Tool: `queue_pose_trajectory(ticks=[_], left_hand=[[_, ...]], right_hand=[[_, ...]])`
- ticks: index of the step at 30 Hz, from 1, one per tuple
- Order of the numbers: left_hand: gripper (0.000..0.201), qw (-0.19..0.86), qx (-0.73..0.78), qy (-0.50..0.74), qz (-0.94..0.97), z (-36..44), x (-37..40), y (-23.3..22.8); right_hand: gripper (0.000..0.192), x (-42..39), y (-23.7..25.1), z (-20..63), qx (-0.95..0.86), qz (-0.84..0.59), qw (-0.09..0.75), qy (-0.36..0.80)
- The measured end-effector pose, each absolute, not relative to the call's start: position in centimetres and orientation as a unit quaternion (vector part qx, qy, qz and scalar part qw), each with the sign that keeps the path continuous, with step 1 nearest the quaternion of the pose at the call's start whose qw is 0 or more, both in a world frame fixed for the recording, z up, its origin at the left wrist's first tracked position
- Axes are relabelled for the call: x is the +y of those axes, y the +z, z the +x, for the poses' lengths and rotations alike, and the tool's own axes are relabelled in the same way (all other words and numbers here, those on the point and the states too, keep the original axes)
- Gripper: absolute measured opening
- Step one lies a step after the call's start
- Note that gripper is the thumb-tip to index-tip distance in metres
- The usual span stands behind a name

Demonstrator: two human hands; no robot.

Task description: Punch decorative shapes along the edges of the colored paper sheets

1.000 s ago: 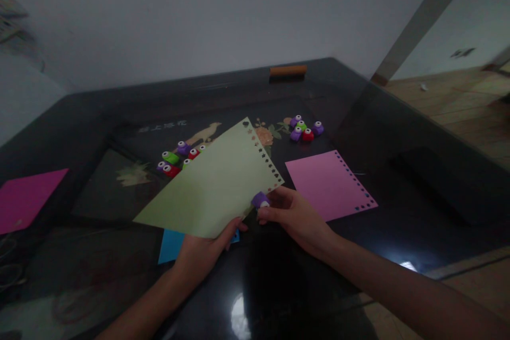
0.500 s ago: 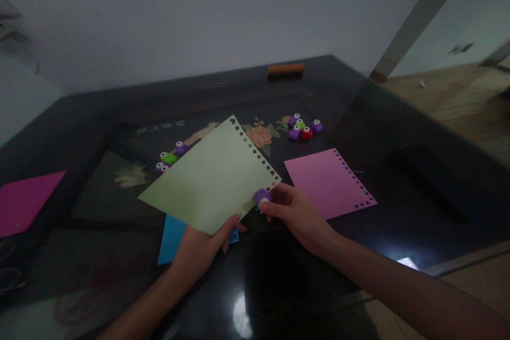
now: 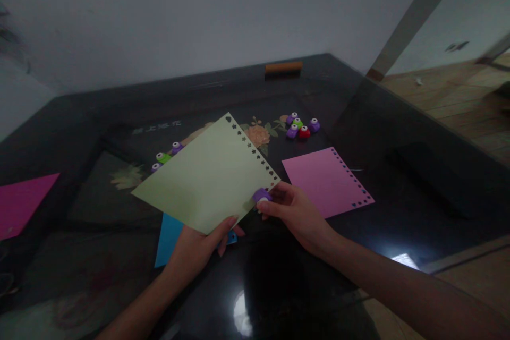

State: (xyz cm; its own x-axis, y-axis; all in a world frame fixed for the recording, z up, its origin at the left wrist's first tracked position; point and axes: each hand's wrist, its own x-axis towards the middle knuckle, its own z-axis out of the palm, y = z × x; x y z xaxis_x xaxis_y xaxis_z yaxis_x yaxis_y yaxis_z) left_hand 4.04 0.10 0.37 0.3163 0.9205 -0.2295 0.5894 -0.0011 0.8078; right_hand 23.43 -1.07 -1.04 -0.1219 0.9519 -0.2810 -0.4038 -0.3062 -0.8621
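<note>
The right hand (image 3: 295,212) had its fingertips closed around a small purple craft punch (image 3: 262,196), seated on the near right corner of a pale green paper sheet (image 3: 207,180). The left hand (image 3: 195,252) pinched the sheet's near edge, thumb on top and fingers beneath, holding it tilted above the dark glass table (image 3: 398,207).

A row of small cut-out shapes already ran down the sheet's right edge, ending just beside the punch, so the step in hand looked like the last punch of that border. The next move would call for a firm squeeze while the left hand kept the paper steady and the punch square to the edge.

Under the sheet lay a blue paper (image 3: 169,231), partly hidden. To the right, close to the right hand, lay a pink sheet (image 3: 324,180) with its own punched border. Clusters of spare punches (image 3: 300,126) sat farther back, well apart. The table's right edge dropped off beyond the pink sheet; the near surface offered open room.
</note>
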Motion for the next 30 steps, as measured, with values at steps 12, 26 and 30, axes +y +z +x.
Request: queue_pose_trajectory(ticks=[12,26,30], left_hand=[[0.042,0.438,0.54,0.169,0.698,3.41,0.08,-0.12],[0.043,0.419,0.544,0.169,0.707,3.43,0.07,0.0],[0.043,0.422,0.545,0.165,0.705,3.38,0.06,0.01]], right_hand=[[0.03,-1.08,-0.77,23.43,-0.308,-0.44,0.501,0.679],[0.031,-1.15,-0.72,23.48,-0.308,-0.432,0.506,0.68],[0.033,-1.12,-0.85,23.44,-0.31,-0.435,0.502,0.68]])
